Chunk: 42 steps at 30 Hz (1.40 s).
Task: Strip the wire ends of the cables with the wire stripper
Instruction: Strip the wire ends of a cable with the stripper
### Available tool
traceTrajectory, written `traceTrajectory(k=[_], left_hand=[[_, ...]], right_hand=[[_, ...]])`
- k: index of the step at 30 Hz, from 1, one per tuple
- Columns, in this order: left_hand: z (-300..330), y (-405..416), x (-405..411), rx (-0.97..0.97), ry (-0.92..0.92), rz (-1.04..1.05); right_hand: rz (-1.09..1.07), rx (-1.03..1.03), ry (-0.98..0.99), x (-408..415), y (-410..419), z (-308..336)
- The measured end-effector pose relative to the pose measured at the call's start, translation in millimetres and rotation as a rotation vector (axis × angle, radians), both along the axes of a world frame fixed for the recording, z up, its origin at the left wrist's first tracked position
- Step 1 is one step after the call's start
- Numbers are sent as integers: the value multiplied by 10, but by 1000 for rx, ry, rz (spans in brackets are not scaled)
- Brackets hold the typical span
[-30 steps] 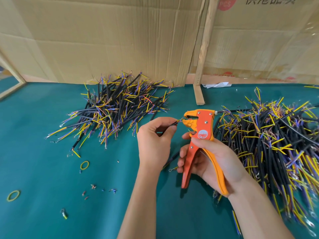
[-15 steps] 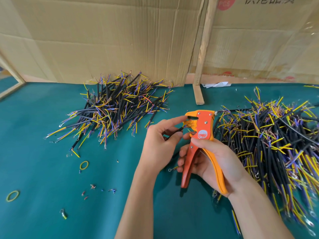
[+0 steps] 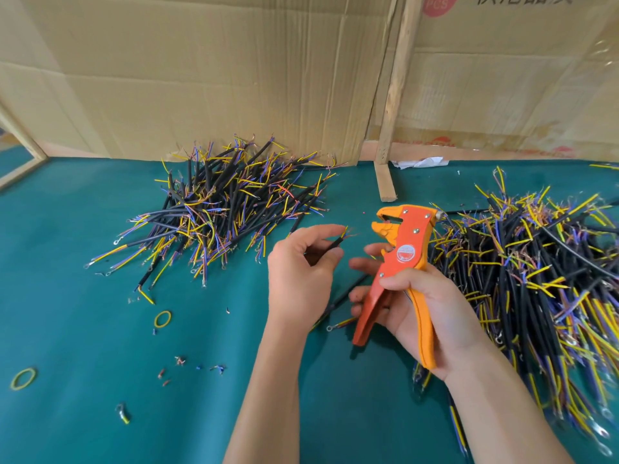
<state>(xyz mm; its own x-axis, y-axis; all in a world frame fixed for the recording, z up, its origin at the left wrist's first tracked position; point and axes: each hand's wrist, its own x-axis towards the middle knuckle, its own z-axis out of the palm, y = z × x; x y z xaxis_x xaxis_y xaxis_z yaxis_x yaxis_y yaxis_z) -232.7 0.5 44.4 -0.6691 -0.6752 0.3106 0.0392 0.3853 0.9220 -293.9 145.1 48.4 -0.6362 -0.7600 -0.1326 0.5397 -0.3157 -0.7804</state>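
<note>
No bins or trays that I can see; everything lies loose on the green bench (image 3: 83,329). Cardboard (image 3: 201,78) stands along the far edge, with a wooden post (image 3: 395,95) leaning against it.

Two cable heaps. Left pile (image 3: 221,209): black cables with yellow and blue cores fanning out, some ending in ring terminals. Right pile (image 3: 536,279): larger, runs off the right edge; too tangled for me to count either one.

Left hand (image 3: 298,272) pinches one cable (image 3: 330,246) between thumb and fingers, the free end pointing up and right. Yellow core and frayed copper strands show at its tip. The tip sits just left of the stripper (image 3: 402,262) head, close but apart, not in the jaws. The cable's lower part passes behind the left hand; a black length and a ring terminal (image 3: 330,328) show below, between the two hands, though I cannot tell if that is the same cable.

Right hand (image 3: 425,313) grips the stripper, one tool, orange with yellow-orange handles. Thumb lies across the front below the round red label, fingers wrapped behind the handles. Head is tilted up and left, jaws parted. Handles are spread apart.

Counts on the bench at left: two yellow rubber bands, one (image 3: 162,319) near the left pile, one (image 3: 23,378) near the left edge. Small insulation scraps (image 3: 197,365) scattered below, roughly half a dozen. One short offcut (image 3: 123,413) lower left. A crumpled white scrap (image 3: 418,161) lies by the post's foot.
</note>
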Motion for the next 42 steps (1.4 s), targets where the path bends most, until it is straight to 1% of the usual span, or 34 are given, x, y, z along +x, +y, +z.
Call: traceTrajectory(k=[3, 8, 14, 19, 23, 29, 32, 35, 37, 42], left_hand=[[12, 27, -5, -14, -6, -41], [19, 57, -12, -86, -55, -104], [-7, 41, -2, -90, -78, -64], [-31, 14, -13, -90, -93, -47], [-44, 12, -5, -77, -94, -55], [-70, -2, -18, -118, -107, -21], [-80, -3, -31, -121, -99, 22], [-81, -21, -38, -77, -65, 72], [-88, -35, -36, -7, -43, 64], [-56, 9, -23, 235, 11, -84]], right_hand=[[-70, -50, 17, -14, -5, -10], [-58, -55, 27, -4, -9, -18], [-23, 28, 70, -15, 2, -38], [28, 59, 75, -13, 2, -43], [43, 41, 61, -16, 8, -42], [58, 9, 62, -9, 14, -20], [35, -27, 21, -15, 26, 0], [0, -28, -9, -23, 43, 14], [11, -23, -9, -18, 45, 18], [117, 1, 25, 22, 18, 25]])
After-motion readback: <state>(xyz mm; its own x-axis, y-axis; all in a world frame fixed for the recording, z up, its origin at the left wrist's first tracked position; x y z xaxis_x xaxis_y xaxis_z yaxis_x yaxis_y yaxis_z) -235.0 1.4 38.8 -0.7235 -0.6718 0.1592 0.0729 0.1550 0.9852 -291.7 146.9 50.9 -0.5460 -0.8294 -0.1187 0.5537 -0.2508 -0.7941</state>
